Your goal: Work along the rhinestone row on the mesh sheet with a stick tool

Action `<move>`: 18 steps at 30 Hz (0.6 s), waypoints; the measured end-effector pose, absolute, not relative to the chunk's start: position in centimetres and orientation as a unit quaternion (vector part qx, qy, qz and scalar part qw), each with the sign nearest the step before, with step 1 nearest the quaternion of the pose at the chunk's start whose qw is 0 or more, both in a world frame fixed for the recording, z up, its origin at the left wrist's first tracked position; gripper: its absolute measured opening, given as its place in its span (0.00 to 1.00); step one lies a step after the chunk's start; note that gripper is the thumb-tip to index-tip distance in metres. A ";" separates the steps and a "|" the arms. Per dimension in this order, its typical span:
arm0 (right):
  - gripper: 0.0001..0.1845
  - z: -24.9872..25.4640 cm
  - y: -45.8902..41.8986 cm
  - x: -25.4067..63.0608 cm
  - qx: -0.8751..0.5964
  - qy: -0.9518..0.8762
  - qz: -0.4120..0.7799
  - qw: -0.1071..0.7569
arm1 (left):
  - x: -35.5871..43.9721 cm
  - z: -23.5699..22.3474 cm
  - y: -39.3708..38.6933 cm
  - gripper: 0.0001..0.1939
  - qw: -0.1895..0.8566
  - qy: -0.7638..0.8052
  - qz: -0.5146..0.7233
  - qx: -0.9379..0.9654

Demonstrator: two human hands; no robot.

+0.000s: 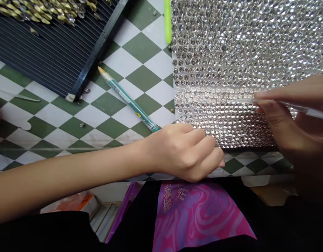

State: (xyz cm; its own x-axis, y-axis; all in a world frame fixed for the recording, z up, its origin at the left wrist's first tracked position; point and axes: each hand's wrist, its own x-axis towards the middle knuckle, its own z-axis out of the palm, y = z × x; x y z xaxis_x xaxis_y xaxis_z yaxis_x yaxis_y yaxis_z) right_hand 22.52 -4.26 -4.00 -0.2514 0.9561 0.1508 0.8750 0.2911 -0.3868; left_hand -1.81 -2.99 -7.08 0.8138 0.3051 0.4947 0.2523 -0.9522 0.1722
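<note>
A large sheet covered in rows of clear rhinestones lies on the green and white checkered table. My left hand rests at the sheet's near edge, fingers curled and pressed on it. My right hand pinches a thin clear stick tool whose tip lies on a row of stones near the sheet's lower part.
A dark ribbed tray with several gold and clear stones stands at the upper left. A teal pen with a yellow tip lies beside the sheet. A green stick lies along the sheet's left edge. Loose stones dot the checkered table.
</note>
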 end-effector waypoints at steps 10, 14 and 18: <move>0.35 -3.3 -1.6 25.8 -0.433 -0.881 0.162 0.098 | -1.9 -7.0 -3.0 0.19 0.053 0.143 0.265 0.952; 0.22 -3.3 -3.4 23.8 -0.545 -0.824 0.117 0.106 | -1.9 -7.1 -3.0 0.20 0.045 0.146 0.262 0.953; 0.16 -3.5 -3.6 24.9 -0.626 -0.764 0.129 0.085 | -1.8 -7.1 -3.0 0.19 0.045 0.145 0.265 0.952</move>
